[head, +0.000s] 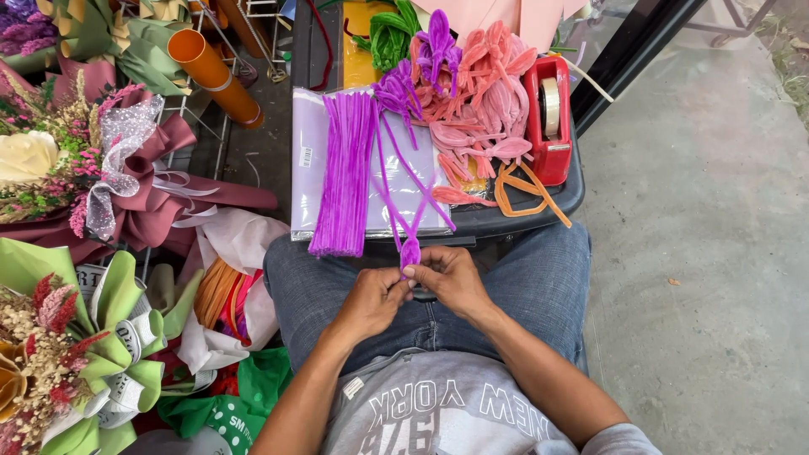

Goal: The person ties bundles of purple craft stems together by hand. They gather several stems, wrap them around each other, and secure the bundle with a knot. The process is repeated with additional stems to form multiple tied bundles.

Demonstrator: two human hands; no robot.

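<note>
Poking above both hands' grip: purple pipe cleaner [410,250]

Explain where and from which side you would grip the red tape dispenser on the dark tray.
Grip the red tape dispenser across its narrow body, probably from above: it stands upright at the dark tray edge, its right side open, pink pipe-cleaner loops crowding its left.

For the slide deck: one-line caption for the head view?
Both hands, left hand and right hand, pinch a purple pipe cleaner beside a tray.
</note>
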